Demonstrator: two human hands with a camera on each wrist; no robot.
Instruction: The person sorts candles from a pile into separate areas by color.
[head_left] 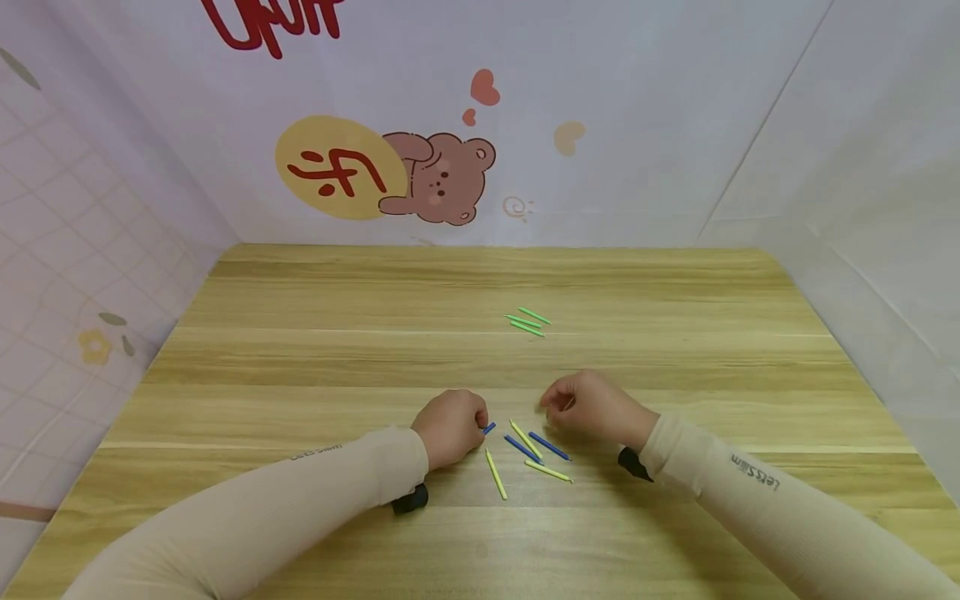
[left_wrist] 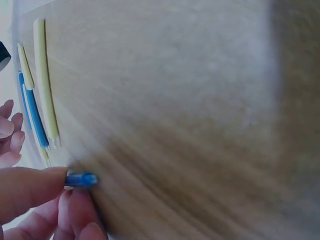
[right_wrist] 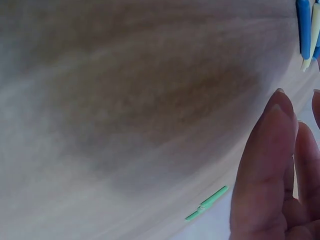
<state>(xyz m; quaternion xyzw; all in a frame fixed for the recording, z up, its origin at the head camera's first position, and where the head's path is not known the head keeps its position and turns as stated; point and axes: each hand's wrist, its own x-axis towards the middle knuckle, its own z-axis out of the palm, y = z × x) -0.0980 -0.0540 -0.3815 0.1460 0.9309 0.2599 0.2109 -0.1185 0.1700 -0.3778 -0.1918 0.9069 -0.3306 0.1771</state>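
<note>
My left hand (head_left: 450, 427) pinches a thin blue candle (left_wrist: 82, 179) between thumb and fingers; only its end sticks out. On the table just right of that hand lie two more blue candles (head_left: 550, 446) and three yellow candles (head_left: 496, 475), some touching or crossing. One yellow candle lies apart, nearest the left hand. My right hand (head_left: 596, 407) hovers beyond the right side of this group, its fingers loosely bent and holding nothing. Three green candles (head_left: 527, 328) lie together farther back on the table, past both hands.
The wood-grain table (head_left: 322, 333) reaches back to a pale wall cloth (head_left: 637, 100) printed with a bear and hearts. More pale cloth stands along the left and right sides. A black wrist device (head_left: 410, 499) sits under the left wrist.
</note>
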